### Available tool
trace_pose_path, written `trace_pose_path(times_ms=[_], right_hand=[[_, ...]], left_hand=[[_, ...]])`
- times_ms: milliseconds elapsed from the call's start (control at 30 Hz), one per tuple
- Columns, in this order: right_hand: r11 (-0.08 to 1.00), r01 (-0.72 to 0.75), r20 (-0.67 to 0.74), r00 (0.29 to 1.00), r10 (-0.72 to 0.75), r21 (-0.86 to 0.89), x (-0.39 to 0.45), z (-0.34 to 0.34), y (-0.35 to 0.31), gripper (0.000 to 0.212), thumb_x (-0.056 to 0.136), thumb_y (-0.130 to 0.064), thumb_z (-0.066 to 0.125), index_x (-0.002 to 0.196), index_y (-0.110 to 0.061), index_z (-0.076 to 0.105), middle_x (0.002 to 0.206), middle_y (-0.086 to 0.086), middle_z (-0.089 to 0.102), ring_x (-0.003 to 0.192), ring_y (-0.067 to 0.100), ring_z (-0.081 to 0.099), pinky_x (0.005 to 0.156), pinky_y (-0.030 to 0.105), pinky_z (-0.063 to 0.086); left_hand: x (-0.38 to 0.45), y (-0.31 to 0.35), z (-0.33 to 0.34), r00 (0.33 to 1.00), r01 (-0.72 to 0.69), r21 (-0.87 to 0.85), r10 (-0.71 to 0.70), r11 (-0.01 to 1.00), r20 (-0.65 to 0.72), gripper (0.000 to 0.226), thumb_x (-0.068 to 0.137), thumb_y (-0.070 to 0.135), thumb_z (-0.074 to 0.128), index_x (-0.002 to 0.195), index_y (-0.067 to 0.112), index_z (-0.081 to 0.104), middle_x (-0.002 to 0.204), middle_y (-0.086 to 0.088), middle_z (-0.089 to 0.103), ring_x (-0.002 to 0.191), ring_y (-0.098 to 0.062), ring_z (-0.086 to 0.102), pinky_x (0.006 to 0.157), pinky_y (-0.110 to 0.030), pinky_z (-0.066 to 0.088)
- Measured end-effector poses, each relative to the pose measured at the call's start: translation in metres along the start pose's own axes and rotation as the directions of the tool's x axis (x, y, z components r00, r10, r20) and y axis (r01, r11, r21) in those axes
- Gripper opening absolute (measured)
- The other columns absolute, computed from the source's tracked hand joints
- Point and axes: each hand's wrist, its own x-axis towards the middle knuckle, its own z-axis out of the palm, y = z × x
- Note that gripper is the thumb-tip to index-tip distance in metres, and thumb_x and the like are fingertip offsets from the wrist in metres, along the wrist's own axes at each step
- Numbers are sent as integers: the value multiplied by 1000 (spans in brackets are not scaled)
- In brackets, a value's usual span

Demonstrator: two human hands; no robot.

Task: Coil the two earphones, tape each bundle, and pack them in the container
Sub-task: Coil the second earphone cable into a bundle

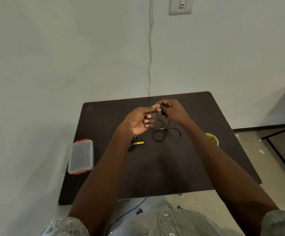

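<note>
A black earphone (166, 135) lies partly on the dark table (155, 167), its cord in loose loops with a gold plug showing. Its upper end rises to my hands, which meet above the table's far middle. My right hand (171, 110) pinches that end with closed fingers. My left hand (142, 120) touches it from the left, thumb and forefinger pinched at the same spot. A second black earphone bundle (135, 143) wrapped with yellow tape lies below my left wrist, partly hidden. A clear container (80, 156) with red clips stands closed at the table's left edge.
A yellow tape roll (212, 137) sits by my right forearm, partly hidden behind it. A white cable hangs down the wall (149, 65) behind the table. A black-legged table frame (278, 150) stands to the right on the floor.
</note>
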Motion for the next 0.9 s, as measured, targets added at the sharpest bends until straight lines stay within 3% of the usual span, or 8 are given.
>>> trace_pose_path(times_ms=[100, 200, 300, 367, 500, 633, 733, 900], right_hand=[[999, -44, 43, 998, 44, -15, -10, 0, -1, 21, 99, -12, 52, 88, -5, 68, 60, 0, 56, 46, 5, 43, 48, 18, 35], [993, -109, 134, 984, 114, -44, -25, -10, 2, 22, 97, -15, 54, 79, -7, 64, 61, 2, 55, 45, 7, 41, 47, 20, 34], [987, -130, 234, 961, 149, -95, -40, -27, 6, 23, 97, -20, 56, 83, -7, 68, 61, 3, 55, 49, 11, 42, 48, 22, 35], [987, -126, 273, 950, 149, -100, -47, -43, 5, 23, 98, -19, 56, 89, -2, 69, 61, 4, 54, 48, 11, 42, 47, 22, 34], [992, -124, 296, 946, 128, -33, -51, -77, -6, 23, 98, -19, 55, 90, -3, 68, 59, 1, 51, 48, 10, 41, 46, 21, 33], [986, -93, 297, 954, 49, 138, -45, -104, -11, 26, 99, -20, 54, 96, 2, 67, 63, 2, 51, 53, 13, 40, 49, 22, 34], [966, -71, 252, 968, 5, 250, -36, -115, -17, 28, 101, -21, 50, 99, 1, 65, 64, 0, 49, 54, 13, 38, 48, 22, 32], [972, -61, 136, 990, 31, 228, -20, -117, -15, 26, 102, -22, 47, 91, -8, 66, 63, -3, 46, 49, 9, 33, 45, 20, 24]], left_hand=[[6, -1, 14, 990, -139, -199, 144, 970, 10, 18, 99, 14, 44, 94, 5, 58, 51, 6, 35, 42, -6, 31, 45, -21, 23], [19, -6, 34, 935, -354, -312, 324, 882, -145, 16, 99, 10, 42, 97, 5, 57, 58, 3, 43, 50, -10, 39, 50, -26, 33], [33, -13, 49, 866, -488, -276, 421, 828, -269, 17, 98, 4, 42, 101, 3, 59, 69, -1, 54, 62, -12, 50, 57, -24, 44], [41, -18, 55, 832, -521, -138, 465, 842, -304, 19, 99, 1, 41, 101, 3, 60, 72, -1, 59, 65, -11, 55, 60, -21, 46], [46, -23, 60, 844, -434, 201, 474, 878, -252, 21, 99, 1, 42, 103, 6, 62, 77, -1, 62, 67, -10, 55, 60, -20, 40], [47, -24, 68, 883, -345, 410, 440, 844, -163, 22, 97, -2, 42, 101, 8, 62, 75, -2, 63, 63, -9, 53, 57, -18, 38], [47, -31, 69, 909, -304, 443, 396, 843, -130, 24, 96, -5, 40, 101, 7, 61, 75, -4, 60, 62, -11, 54, 62, -19, 41], [37, -38, 73, 958, -231, 351, 276, 907, -82, 31, 94, -8, 36, 112, 1, 60, 73, -5, 55, 63, -12, 48, 58, -22, 36]])
